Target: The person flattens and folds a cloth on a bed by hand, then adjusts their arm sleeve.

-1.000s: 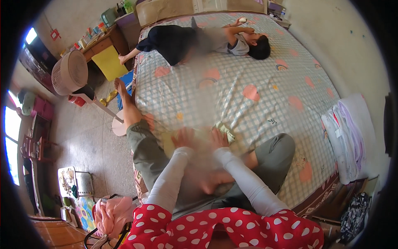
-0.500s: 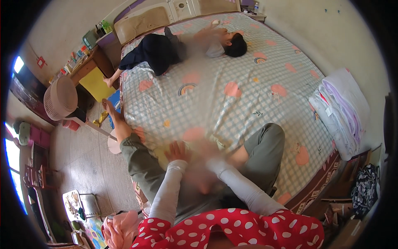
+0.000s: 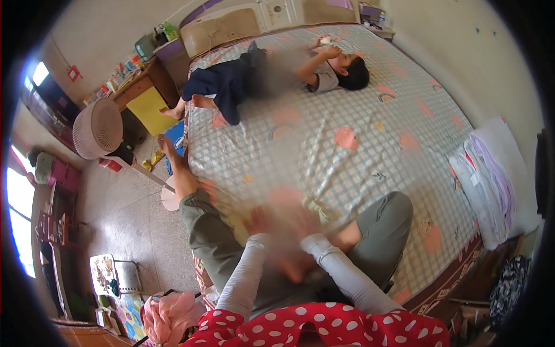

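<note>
your pale cloth (image 3: 316,209) sits bunched on the bed ahead of your lap, just beside your right hand (image 3: 306,221); a flatter pale yellow patch (image 3: 236,222) lies by your left hand (image 3: 258,221). one piece or two: can't tell, blur covers the middle. grip: can't tell either; both hands are low with a gap between them, fingers smeared, so pinching or just pressing doesn't show. progress, my read: partway. the yellow part looks roughly laid out, the bunched end doesn't; no finished piece that i can make out next to your hands. outward: your grey-green trousers (image 3: 383,240) flank the work on the checked sheet (image 3: 352,179); another person (image 3: 254,75) lies across the far part of the bed, small white thing (image 3: 325,40) in hand; folded bedding (image 3: 488,185) is at the right edge, fan (image 3: 99,128) on the floor side at left. hidden: haze runs up mid-view, over your fingers, part of your lap and the other person's torso; the white thing is too small to name; black rim cuts off the room's corners.
</note>
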Action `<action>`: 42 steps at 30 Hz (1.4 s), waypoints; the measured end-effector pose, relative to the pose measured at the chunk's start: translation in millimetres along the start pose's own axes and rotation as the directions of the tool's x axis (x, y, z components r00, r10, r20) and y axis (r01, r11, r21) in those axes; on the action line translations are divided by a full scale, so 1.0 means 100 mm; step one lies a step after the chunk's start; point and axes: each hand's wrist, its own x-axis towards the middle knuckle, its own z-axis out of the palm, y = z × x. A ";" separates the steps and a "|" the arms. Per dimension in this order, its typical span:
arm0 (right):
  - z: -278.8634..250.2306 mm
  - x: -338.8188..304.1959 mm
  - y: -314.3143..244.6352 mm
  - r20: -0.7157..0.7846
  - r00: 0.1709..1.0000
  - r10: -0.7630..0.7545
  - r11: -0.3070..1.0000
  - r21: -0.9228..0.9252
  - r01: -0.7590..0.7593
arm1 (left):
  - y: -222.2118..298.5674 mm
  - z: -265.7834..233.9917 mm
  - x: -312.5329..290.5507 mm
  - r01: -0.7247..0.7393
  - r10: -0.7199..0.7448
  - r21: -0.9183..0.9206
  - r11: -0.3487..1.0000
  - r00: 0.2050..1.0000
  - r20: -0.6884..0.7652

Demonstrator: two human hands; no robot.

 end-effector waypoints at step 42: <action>-0.60 -0.09 -0.19 0.050 0.998 0.030 0.999 -0.038 -0.028 | -0.19 -0.37 -0.29 -0.027 0.046 -0.271 0.962 0.997 0.064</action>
